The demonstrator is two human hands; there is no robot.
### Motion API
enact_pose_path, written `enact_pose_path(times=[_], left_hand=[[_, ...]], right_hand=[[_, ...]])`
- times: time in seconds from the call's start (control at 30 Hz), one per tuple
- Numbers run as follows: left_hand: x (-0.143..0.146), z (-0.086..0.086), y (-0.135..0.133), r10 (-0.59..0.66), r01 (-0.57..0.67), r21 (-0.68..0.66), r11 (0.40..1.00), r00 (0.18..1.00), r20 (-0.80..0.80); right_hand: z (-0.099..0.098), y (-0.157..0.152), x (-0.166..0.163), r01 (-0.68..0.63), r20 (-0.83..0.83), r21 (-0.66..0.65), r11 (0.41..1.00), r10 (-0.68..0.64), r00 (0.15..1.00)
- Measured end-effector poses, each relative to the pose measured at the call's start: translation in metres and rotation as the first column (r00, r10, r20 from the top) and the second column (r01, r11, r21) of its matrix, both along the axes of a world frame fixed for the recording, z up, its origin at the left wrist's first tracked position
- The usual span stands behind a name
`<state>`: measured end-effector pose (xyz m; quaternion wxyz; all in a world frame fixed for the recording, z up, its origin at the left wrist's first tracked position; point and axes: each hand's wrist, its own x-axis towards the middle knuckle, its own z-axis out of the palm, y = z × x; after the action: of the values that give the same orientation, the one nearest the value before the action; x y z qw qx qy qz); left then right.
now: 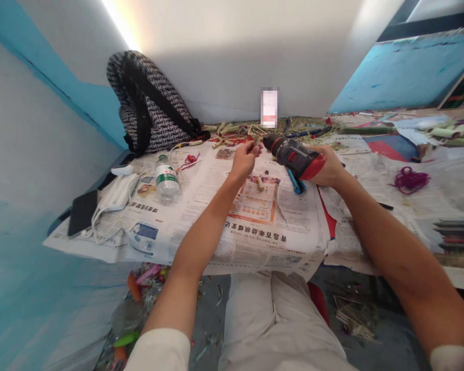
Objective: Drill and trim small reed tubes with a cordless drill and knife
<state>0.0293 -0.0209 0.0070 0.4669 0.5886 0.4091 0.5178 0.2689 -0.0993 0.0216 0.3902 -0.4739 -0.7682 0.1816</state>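
My right hand (325, 167) is wrapped round the handle of a black and red cordless drill (294, 156). The drill's chuck points left, towards my left hand (246, 156). Between the fingertips of that hand is a short tan stem piece (256, 139), close in front of the chuck; whether a bit touches it I cannot tell. Another short stem piece (260, 184) lies on the newspaper (201, 216) below my hands. A blue-handled cutter or similar tool (296, 181) rests beneath the drill, its kind partly hidden.
A plastic bottle (167, 178), a white power bank or pouch with cable (118, 193), a black phone (83, 212) and a checked backpack (150, 103) are on the left. Purple cord (411, 180) lies right. Plant scraps (309, 126) line the back, near a blurred upright screen (269, 108).
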Motion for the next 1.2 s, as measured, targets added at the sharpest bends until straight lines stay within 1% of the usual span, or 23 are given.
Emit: enact_pose_path(times=[0.23,0.37,0.47,0.57,0.77,0.9,1.03,1.2], left_hand=[[0.0011,0.0032,-0.0033,-0.002,0.002,-0.018,1.0,1.0,-0.004],[0.0022,0.0043,-0.0053,-0.009,0.009,-0.035,0.999,1.0,0.002],[0.0022,0.0049,-0.0054,-0.016,0.016,-0.025,1.0,1.0,0.025],[0.0017,0.004,-0.004,-0.016,0.017,-0.016,1.0,1.0,0.025],[0.0021,-0.001,-0.0016,-0.021,0.021,-0.021,1.0,1.0,-0.003],[0.0019,-0.0011,-0.0021,-0.029,0.029,-0.01,1.0,1.0,0.011],[0.0013,0.0003,-0.0025,-0.024,0.024,-0.006,1.0,1.0,0.005],[0.0024,0.0,-0.003,-0.023,0.023,-0.025,0.999,1.0,-0.008]], right_hand=[[0.0,0.0009,-0.0007,0.011,0.025,0.046,0.999,-0.012,1.0],[0.0015,0.0003,-0.0013,0.018,0.022,0.027,0.999,-0.019,1.0],[0.0014,0.0007,-0.0002,0.01,0.003,0.004,1.0,-0.01,1.0],[0.0019,0.0001,-0.0002,-0.002,-0.005,0.012,1.0,0.003,1.0],[0.0027,-0.0012,-0.0008,0.009,0.057,0.034,0.999,-0.011,0.998],[-0.0006,0.0014,0.002,-0.011,0.017,0.006,1.0,0.011,1.0],[-0.0037,0.0035,0.0031,-0.03,-0.048,0.012,0.999,0.03,0.998],[-0.0026,0.0029,0.0015,0.001,0.006,0.029,1.0,-0.001,1.0]])
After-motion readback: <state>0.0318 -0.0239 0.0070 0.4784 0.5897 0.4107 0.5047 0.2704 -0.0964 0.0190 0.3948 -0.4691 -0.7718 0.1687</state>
